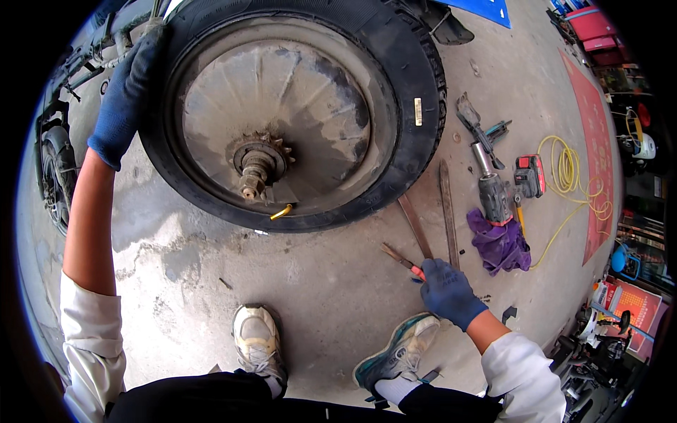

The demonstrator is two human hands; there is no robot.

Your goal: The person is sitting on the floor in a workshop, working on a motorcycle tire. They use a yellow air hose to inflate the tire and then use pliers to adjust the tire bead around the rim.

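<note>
A large wheel point(282, 92) with a black tire point(416, 106) fills the upper middle, its dusty hub facing me. From the hub protrude a small sprocket and a threaded axle point(252, 173), and a yellow valve stem point(282, 211) shows at the lower rim. My left hand point(134, 81), in a blue glove, grips the tire's left edge; its fingertips are partly hidden. In its matching glove, my right hand point(453, 295) is closed round red-handled pliers point(402, 261), held low over the floor. Just beyond the pliers lie two flat metal bars point(447, 204), one reaching under the tire.
Right of the bars lie a power tool point(493, 194), a red-and-black battery point(529, 176), a purple cloth point(498, 243) and a coiled yellow hose point(564, 169). A vehicle frame point(77, 67) stands at left. Shelves and assorted parts line the far right. My shoes point(257, 335) are close below the wheel.
</note>
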